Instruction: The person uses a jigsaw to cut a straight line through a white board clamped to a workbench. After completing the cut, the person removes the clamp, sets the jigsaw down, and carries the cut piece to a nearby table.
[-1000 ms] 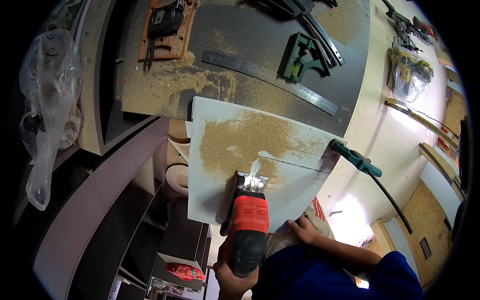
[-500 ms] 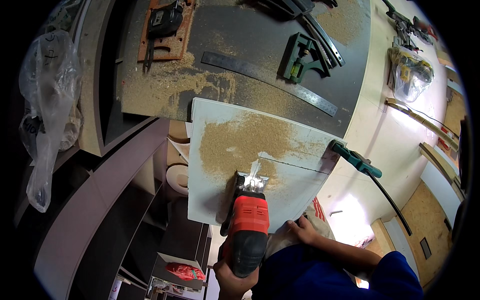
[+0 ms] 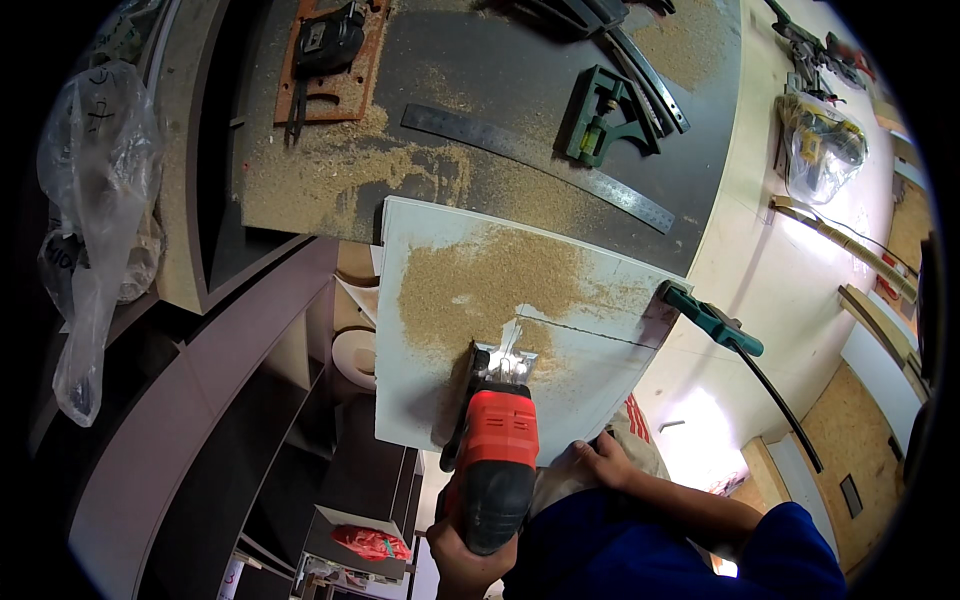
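Note:
My left hand (image 3: pixel 472 562) is wrapped round the rear of a red and black jigsaw (image 3: pixel 502 430). The saw's metal base rests on a white board (image 3: pixel 410 415), and its lamp lights the surface in front. Sawdust (image 3: pixel 490 275) covers much of the board beyond the saw. A dark, thin cut line runs from near the saw toward the right edge. At the board's near right edge, my right hand (image 3: pixel 602 463) is closed on the rim, its fingertips partly hidden. A green clamp (image 3: pixel 712 318) grips the right corner.
Behind the board, a dark, dusty tabletop (image 3: pixel 480 80) bears a steel ruler (image 3: pixel 540 160), a green corner clamp (image 3: pixel 605 120) and a tape measure (image 3: pixel 330 42). Dark cabinet panels (image 3: pixel 200 420) stand at left, near a plastic bag (image 3: pixel 100 200). A bagged tool (image 3: pixel 825 145) lies at far right.

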{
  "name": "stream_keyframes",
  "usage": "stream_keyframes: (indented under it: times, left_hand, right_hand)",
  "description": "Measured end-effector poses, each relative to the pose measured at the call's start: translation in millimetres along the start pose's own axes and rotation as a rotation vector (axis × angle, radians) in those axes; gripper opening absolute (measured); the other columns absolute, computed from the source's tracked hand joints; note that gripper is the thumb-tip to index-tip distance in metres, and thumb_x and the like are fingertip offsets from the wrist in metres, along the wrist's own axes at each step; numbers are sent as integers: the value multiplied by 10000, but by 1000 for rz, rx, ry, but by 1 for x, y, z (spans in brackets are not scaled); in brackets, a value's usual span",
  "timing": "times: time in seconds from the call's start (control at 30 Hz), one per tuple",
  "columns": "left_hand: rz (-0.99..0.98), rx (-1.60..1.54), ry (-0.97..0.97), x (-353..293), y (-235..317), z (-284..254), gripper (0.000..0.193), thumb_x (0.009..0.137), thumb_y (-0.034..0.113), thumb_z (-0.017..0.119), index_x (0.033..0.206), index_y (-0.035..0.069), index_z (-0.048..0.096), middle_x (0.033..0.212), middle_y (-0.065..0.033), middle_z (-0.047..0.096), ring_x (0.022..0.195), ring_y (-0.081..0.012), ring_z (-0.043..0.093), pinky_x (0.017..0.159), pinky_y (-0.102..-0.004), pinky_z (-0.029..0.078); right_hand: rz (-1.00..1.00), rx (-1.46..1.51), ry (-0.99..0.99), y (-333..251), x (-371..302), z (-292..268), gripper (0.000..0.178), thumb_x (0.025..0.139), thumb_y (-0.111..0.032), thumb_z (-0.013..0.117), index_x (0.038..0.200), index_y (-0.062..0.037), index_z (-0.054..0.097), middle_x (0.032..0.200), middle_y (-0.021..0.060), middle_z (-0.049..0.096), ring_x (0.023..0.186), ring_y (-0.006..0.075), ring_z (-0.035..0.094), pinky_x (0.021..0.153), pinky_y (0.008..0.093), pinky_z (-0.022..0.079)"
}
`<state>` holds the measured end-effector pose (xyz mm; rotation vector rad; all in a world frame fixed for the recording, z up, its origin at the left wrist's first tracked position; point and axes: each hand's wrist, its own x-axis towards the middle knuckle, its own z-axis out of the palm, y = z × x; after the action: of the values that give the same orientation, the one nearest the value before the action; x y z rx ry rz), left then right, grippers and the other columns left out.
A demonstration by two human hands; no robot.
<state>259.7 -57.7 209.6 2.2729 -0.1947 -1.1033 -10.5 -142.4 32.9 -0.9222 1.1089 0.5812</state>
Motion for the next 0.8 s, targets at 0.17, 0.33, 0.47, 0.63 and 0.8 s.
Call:
stream_keyframes:
  times: [0.17,0.33,0.47,0.63,0.8]
  left_hand:
    - [70,-36,16,14,18,-2,389,653,95,801,998,-17,659,817,-148,699,722,-305,719,703,-358,557]
    - [76,-71,41,17,23,-1,389,654,72,799,1005,-26,661,863,-161,697,768,-307,719,735,-359,552]
    - [46,-61,15,14,19,-1,392,656,66,797,1012,-29,664,896,-168,699,794,-310,719,750,-357,549]
    - [-11,-34,-12,3,3,1,390,658,70,798,1012,-27,668,897,-171,703,792,-313,721,749,-361,551]
    - [-16,-35,-9,4,6,1,386,659,73,799,1010,-24,669,894,-172,703,786,-317,721,745,-362,552]
  right_hand:
    - [-2,-9,-6,9,3,-1,426,1026,-261,545,1319,40,473,1258,117,610,1181,216,543,1042,356,417]
    - [20,-15,-6,10,3,-2,487,1007,-309,565,1309,59,461,1278,202,614,1222,300,561,1058,388,414]
    - [13,-6,4,9,3,-1,476,1004,-295,571,1303,60,464,1276,204,615,1224,305,560,1058,386,413]
    - [-13,-20,17,4,1,-1,473,1003,-285,574,1305,60,462,1278,207,614,1230,306,558,1061,385,410]
    - [6,-43,21,-2,0,-1,473,1001,-287,575,1303,60,463,1274,206,615,1224,301,560,1060,383,410]
